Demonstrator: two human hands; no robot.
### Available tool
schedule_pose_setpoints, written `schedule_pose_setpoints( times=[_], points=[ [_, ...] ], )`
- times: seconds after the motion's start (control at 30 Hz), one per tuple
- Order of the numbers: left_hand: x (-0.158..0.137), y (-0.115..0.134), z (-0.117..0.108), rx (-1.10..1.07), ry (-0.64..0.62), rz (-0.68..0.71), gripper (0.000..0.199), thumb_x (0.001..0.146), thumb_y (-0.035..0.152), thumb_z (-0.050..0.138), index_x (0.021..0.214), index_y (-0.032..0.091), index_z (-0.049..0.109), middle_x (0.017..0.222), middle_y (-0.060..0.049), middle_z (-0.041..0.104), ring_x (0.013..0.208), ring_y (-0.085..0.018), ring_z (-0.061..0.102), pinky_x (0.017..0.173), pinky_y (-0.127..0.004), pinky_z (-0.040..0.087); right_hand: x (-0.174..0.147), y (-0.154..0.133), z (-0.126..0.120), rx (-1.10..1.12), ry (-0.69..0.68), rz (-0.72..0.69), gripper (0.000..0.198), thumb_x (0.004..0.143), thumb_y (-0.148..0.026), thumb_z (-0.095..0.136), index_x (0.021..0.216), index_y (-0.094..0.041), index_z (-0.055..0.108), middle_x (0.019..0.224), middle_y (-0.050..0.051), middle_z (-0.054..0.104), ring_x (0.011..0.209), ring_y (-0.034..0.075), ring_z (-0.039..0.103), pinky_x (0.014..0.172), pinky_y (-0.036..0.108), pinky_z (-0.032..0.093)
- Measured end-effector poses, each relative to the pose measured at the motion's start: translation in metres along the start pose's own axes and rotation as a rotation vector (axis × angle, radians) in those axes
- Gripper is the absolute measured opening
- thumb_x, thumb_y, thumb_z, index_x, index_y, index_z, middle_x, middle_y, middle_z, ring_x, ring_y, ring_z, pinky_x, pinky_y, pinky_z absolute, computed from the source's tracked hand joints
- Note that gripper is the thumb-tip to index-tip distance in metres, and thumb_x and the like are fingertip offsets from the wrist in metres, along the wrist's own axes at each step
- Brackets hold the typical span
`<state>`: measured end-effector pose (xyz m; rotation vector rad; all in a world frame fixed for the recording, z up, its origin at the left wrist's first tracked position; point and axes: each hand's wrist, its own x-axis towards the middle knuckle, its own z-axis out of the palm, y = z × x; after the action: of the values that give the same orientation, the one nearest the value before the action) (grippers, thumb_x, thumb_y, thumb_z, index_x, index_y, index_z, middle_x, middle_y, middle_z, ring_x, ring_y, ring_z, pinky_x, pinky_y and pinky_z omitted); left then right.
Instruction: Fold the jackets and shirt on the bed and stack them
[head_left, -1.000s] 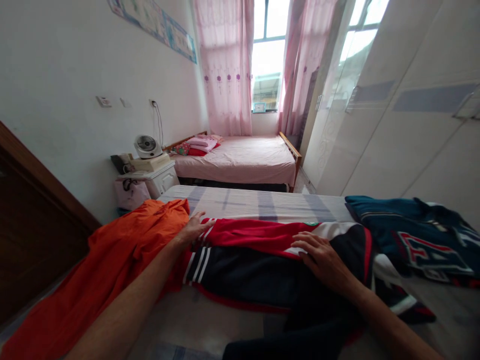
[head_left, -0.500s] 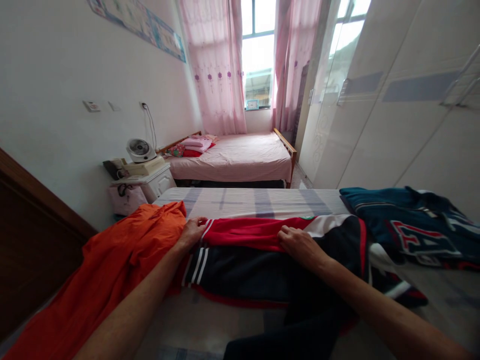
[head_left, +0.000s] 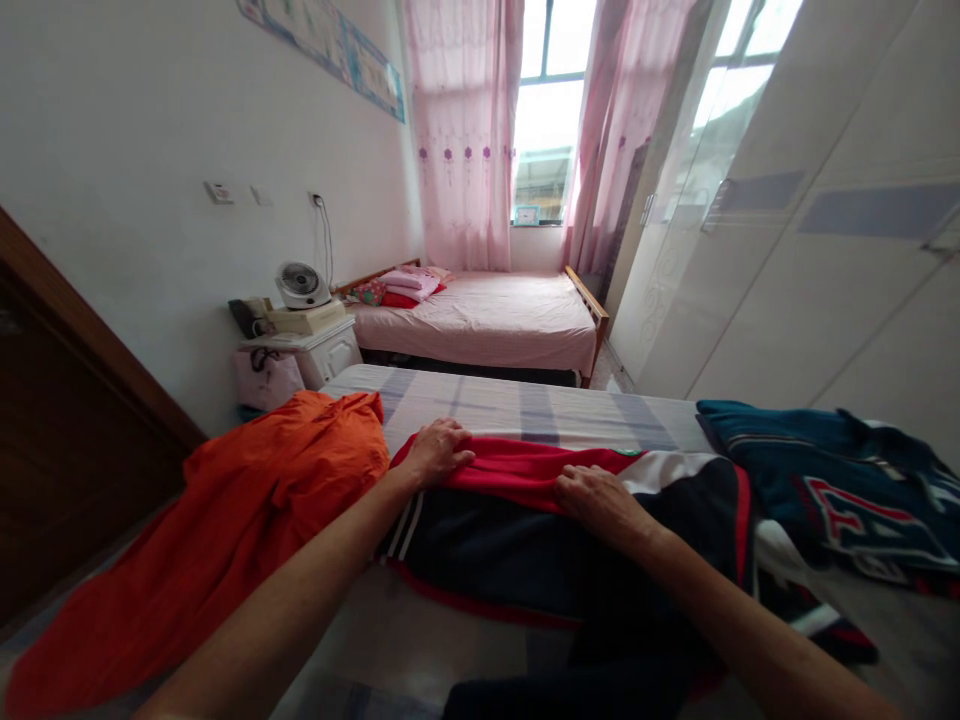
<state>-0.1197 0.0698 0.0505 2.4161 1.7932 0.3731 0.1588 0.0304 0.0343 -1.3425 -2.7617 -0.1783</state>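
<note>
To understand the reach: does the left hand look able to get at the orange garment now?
Probably yes: the orange garment lies close to the left hand, with no visible barrier between; the hand is on red fabric.

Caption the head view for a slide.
Left hand and right hand on a red and navy garment beside orange clothing.

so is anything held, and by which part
Left hand and right hand touch the red section of the red, white and navy cloth garment; whether either grips is unclear.
</note>
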Motion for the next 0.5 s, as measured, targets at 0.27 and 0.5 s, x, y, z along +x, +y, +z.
schedule_pose_setpoints(
  times=[0.27,0.5],
  points=[
    [0.014,0.005,0.009,0.065,-0.04,-0.199,0.027,0.088,0.036,0.052,0.103,0.015,0.059,0.105,-0.007,0.062,0.095,-0.018,0.059,0.084,-0.042,0.048,-0.01,0.01,-0.003,0.008,0.142,-0.077,0.016,0.087,-0.016,0.043,0.078,-0.018,0.056,0.079,0.004,0.061,0.072,0.016,0.056,0.07,0.028,0.039],
    [0.015,0.008,0.0,0.053,0.012,-0.203,0.025,0.09,0.027,0.044,0.101,0.017,0.064,0.107,-0.009,0.064,0.097,-0.021,0.061,0.084,-0.038,0.048,-0.024,0.008,-0.012,0.101,0.07,-0.096,0.016,0.088,-0.02,0.045,0.076,-0.019,0.056,0.078,0.003,0.06,0.068,0.015,0.054,0.067,0.028,0.04]
  ],
)
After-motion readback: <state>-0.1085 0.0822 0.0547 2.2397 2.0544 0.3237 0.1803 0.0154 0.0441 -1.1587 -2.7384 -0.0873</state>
